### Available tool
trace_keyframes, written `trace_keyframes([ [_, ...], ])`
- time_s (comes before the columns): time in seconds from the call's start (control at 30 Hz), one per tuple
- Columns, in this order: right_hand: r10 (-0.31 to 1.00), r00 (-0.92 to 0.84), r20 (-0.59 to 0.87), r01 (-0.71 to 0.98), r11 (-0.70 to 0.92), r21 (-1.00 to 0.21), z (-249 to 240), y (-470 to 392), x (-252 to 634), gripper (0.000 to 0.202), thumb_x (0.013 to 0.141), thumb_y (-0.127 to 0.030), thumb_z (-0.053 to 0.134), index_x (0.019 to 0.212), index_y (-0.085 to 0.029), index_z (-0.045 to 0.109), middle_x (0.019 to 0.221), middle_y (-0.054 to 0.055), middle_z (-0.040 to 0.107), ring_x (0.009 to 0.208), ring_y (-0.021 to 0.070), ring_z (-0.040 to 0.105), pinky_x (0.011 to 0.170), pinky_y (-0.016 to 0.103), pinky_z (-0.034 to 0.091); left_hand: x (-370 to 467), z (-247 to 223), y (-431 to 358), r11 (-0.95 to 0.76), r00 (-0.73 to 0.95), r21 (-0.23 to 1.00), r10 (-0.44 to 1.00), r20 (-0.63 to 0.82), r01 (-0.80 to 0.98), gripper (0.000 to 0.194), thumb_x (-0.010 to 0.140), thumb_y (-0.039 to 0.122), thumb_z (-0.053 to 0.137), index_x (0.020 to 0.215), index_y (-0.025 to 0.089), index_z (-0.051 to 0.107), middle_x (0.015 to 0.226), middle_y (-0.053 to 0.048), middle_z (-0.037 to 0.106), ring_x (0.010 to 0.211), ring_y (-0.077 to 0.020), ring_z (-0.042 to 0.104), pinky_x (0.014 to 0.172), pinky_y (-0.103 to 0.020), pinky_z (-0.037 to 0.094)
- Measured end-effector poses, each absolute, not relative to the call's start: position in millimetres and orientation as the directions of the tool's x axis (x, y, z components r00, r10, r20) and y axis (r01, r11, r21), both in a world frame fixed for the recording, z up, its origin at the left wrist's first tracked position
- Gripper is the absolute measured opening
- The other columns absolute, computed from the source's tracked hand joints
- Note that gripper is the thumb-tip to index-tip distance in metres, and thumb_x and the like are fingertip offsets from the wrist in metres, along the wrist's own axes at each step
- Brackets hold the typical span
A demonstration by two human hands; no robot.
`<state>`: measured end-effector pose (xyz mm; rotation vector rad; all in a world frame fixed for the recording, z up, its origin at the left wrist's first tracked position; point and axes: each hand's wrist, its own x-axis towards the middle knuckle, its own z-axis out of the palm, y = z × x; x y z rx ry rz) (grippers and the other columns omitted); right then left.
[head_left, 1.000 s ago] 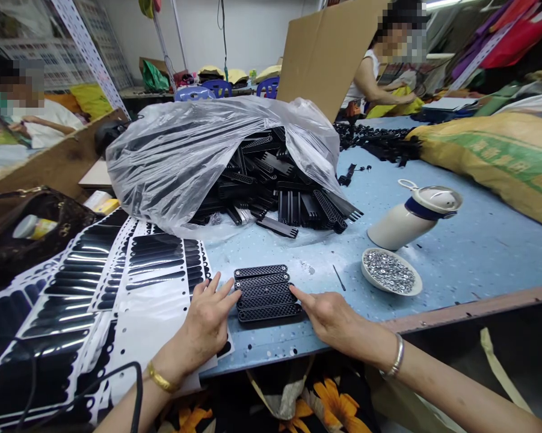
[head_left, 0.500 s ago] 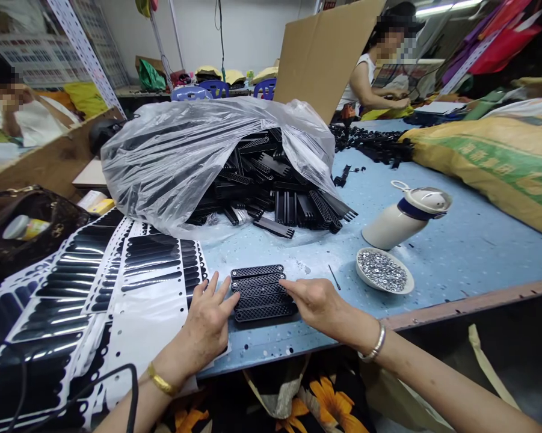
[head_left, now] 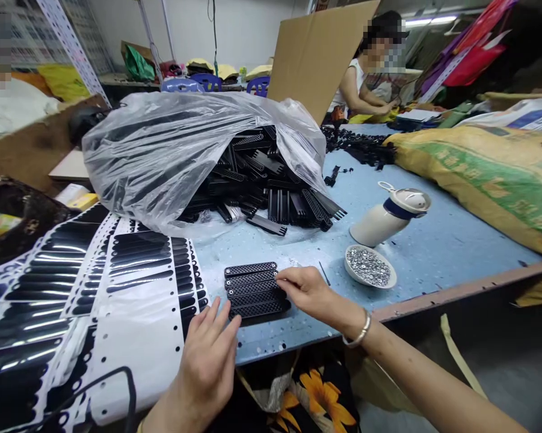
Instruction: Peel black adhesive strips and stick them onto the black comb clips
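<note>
Several black plastic strips with a mesh-patterned top (head_left: pixel 255 294) lie side by side on the blue table. Small silver rings show at some of their ends. My right hand (head_left: pixel 304 291) has its thumb and fingertips pinched together at the right end of an upper strip; whatever is between them is hidden or too small to name. Just below the strips' left ends, my left hand (head_left: pixel 210 355) is open, fingers stretched out and holding nothing. A white bowl (head_left: pixel 351 278) full of small silver metal pieces stands right of my right hand.
A clear plastic bag (head_left: pixel 162 150) spills more black strips (head_left: pixel 284 204). Sheets of black stickers (head_left: pixel 139 264) cover the left side. A white bottle (head_left: pixel 374 225) stands behind the bowl, with a yellow sack (head_left: pixel 487 168) at right. A thin dark rod (head_left: pixel 325 273) lies nearby. A co-worker (head_left: pixel 356 84) sits beyond.
My left hand has drawn back from the strips' left ends towards me. My right hand stays at their right ends, now in a tighter pinch. The view has shifted slightly.
</note>
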<state>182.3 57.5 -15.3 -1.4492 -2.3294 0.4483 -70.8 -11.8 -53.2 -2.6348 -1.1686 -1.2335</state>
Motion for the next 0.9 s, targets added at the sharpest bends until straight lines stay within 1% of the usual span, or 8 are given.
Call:
trace_keyframes([
  [0.1, 0.943, -0.327, 0.065, 0.749, 0.3, -0.591, -14.7, 46.1, 196.1, 0.022, 0.086, -0.013, 0.054, 0.077, -0.018, 0.073, 0.067, 0.001, 0.069, 0.061, 0.0154, 0.063, 0.058, 0.024, 0.045, -70.2, -65.5, -18.4, -0.642, 0.282, 0.354, 0.675, 0.682, 0.68, 0.035, 0.089, 0.001, 0.052, 0.123, 0.007, 0.059, 0.118, -0.022, 0.069, 0.115, -0.0301, 0.066, 0.085, -0.04, 0.054],
  [0.17, 0.948, -0.315, 0.041, 0.718, 0.266, -0.643, -17.0, 39.3, 195.7, 0.02, 0.084, -0.013, 0.056, 0.078, -0.019, 0.074, 0.069, 0.002, 0.07, 0.063, 0.0157, 0.064, 0.06, 0.025, 0.046, -68.8, -73.8, -20.1, -0.614, 0.234, 0.391, 0.695, 0.68, 0.686, 0.037, 0.09, 0.003, 0.052, 0.126, 0.008, 0.058, 0.117, -0.022, 0.07, 0.111, -0.0283, 0.068, 0.085, -0.038, 0.054],
  [0.23, 0.953, -0.301, 0.041, 0.705, 0.252, -0.663, -21.6, 35.8, 189.4, 0.019, 0.082, -0.013, 0.059, 0.078, -0.02, 0.075, 0.071, 0.002, 0.071, 0.065, 0.0155, 0.064, 0.061, 0.025, 0.047, -66.9, -80.6, -20.6, -0.604, 0.221, 0.411, 0.707, 0.672, 0.683, 0.04, 0.091, 0.003, 0.05, 0.13, 0.009, 0.056, 0.119, -0.021, 0.07, 0.112, -0.0277, 0.067, 0.087, -0.039, 0.054],
  [0.43, 0.979, -0.194, 0.07, 0.754, 0.194, -0.628, -37.6, 41.1, 175.1, 0.014, 0.076, -0.01, 0.063, 0.067, -0.017, 0.071, 0.062, 0.001, 0.066, 0.055, 0.014, 0.058, 0.051, 0.023, 0.042, -65.8, -87.9, -19.9, -0.618, 0.227, 0.446, 0.715, 0.661, 0.648, 0.05, 0.09, 0.002, 0.05, 0.138, 0.013, 0.049, 0.122, -0.019, 0.069, 0.117, -0.0265, 0.064, 0.091, -0.039, 0.053],
  [0.53, 0.974, -0.21, 0.08, 0.764, 0.215, -0.609, -38.1, 42.0, 178.6, 0.015, 0.077, -0.01, 0.061, 0.066, -0.017, 0.068, 0.06, 0.001, 0.065, 0.054, 0.0137, 0.057, 0.051, 0.022, 0.041, -67.1, -87.6, -19.3, -0.629, 0.267, 0.423, 0.713, 0.648, 0.652, 0.046, 0.09, 0.001, 0.049, 0.135, 0.013, 0.052, 0.123, -0.018, 0.069, 0.12, -0.0267, 0.063, 0.092, -0.04, 0.052],
  [0.67, 0.959, -0.256, 0.118, 0.781, 0.277, -0.559, -36.9, 41.5, 184.0, 0.017, 0.081, -0.012, 0.058, 0.067, -0.018, 0.065, 0.062, 0.002, 0.064, 0.057, 0.0148, 0.058, 0.055, 0.024, 0.042, -67.0, -87.7, -18.9, -0.639, 0.282, 0.409, 0.704, 0.652, 0.651, 0.044, 0.089, 0.001, 0.049, 0.132, 0.01, 0.054, 0.122, -0.019, 0.069, 0.121, -0.0279, 0.062, 0.092, -0.041, 0.052],
  [0.8, 0.951, -0.247, 0.188, 0.794, 0.309, -0.523, -38.0, 38.9, 186.0, 0.017, 0.086, -0.013, 0.054, 0.073, -0.018, 0.065, 0.068, 0.004, 0.065, 0.062, 0.0172, 0.06, 0.06, 0.027, 0.044, -66.9, -88.3, -19.9, -0.633, 0.271, 0.426, 0.712, 0.647, 0.646, 0.046, 0.089, 0.002, 0.049, 0.134, 0.011, 0.053, 0.123, -0.018, 0.069, 0.12, -0.028, 0.063, 0.093, -0.042, 0.052],
  [0.9, 0.918, -0.292, 0.268, 0.781, 0.391, -0.487, -35.4, 28.5, 187.0, 0.022, 0.093, -0.014, 0.045, 0.097, -0.016, 0.067, 0.075, 0.005, 0.066, 0.068, 0.0176, 0.061, 0.065, 0.029, 0.046, -67.6, -88.3, -20.7, -0.622, 0.26, 0.445, 0.725, 0.638, 0.644, 0.048, 0.09, 0.002, 0.05, 0.136, 0.013, 0.051, 0.124, -0.017, 0.068, 0.121, -0.0275, 0.062, 0.093, -0.041, 0.052],
])
